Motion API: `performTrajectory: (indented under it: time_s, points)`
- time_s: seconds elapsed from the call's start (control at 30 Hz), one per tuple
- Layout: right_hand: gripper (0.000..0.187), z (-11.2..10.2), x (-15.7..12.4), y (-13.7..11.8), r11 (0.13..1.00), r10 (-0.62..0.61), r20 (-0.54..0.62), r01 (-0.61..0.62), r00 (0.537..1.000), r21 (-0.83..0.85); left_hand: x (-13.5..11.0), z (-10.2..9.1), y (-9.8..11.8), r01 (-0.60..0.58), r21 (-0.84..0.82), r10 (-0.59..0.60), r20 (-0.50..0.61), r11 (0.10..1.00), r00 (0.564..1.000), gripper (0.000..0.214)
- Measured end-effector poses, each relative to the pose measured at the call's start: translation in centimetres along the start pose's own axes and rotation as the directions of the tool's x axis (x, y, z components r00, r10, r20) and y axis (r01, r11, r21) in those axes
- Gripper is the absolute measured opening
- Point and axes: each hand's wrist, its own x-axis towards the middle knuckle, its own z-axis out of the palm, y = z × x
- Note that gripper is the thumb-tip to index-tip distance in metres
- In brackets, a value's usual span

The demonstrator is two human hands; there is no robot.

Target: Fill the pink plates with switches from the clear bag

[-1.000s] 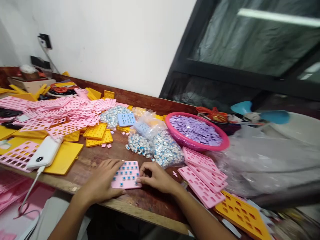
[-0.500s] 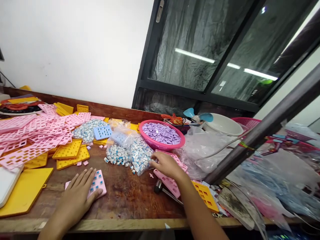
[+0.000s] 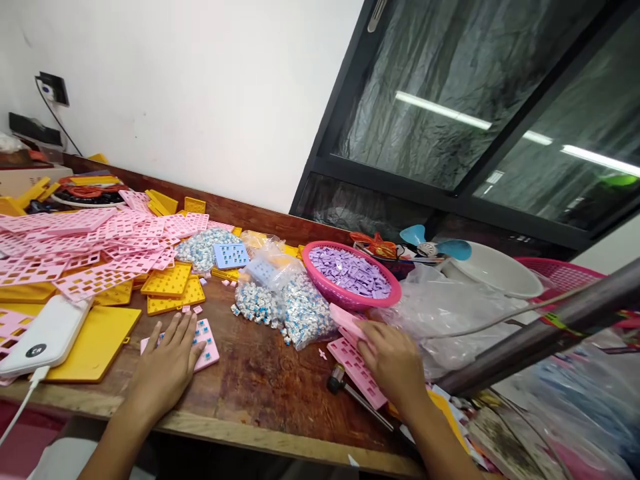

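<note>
My left hand (image 3: 167, 367) lies flat, fingers stretched, over a pink plate (image 3: 207, 341) fitted with small blue keyboard switches. Its palm and fingers cover much of that plate. At the right, my right hand (image 3: 390, 357) grips a pink plate (image 3: 345, 321), tilted up at one edge; my thumb is partly hidden. Beneath it lies another pink plate with square holes (image 3: 357, 373). A hammer (image 3: 363, 401) rests beside that plate, partly behind my forearm. Clear bags of blue and white switches (image 3: 306, 303) sit between my hands.
A pink basket (image 3: 313, 277) of purple pieces stands at the back. Pink perforated plates (image 3: 100, 243) and yellow plates (image 3: 167, 279) are heaped left, near a white power bank (image 3: 47, 333). A metal pole (image 3: 545, 327) slants across the right, over plastic bags (image 3: 440, 307).
My right hand has moved from beside the switch bag onto the pink plates and closed on one, lifting its edge. My left hand stays on its plate. The view has shifted left.
</note>
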Motion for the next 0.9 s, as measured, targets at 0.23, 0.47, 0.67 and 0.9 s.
performTrajectory:
  time_s: [0.23, 0.47, 0.67, 0.9]
  points:
    - [0.045, -0.1, -3.7, -12.9, 0.784, -0.509, 0.083, 0.421, 0.857, 0.456, -0.6, -0.2, -3.3, 0.029, 0.039, -0.029, -0.005, 0.999, 1.000, 0.058]
    - [0.019, 1.1, 4.2, -11.2, 0.751, -0.465, 0.188, 0.273, 0.865, 0.601, 0.3, -1.0, -3.8, -0.018, -0.007, 0.018, 0.045, 1.000, 0.999, 0.063]
    - [0.016, 4.4, 7.8, -8.0, 0.853, -0.398, 0.373, 0.188, 0.838, 0.487, 4.1, -4.6, -0.5, -0.163, -0.132, 0.159, -0.038, 0.978, 0.987, 0.050]
    - [0.006, 5.0, 6.1, -8.6, 0.862, -0.387, 0.279, 0.237, 0.879, 0.449, 12.7, -4.1, 4.6, -0.402, -0.161, 0.425, 0.149, 0.901, 0.893, 0.023]
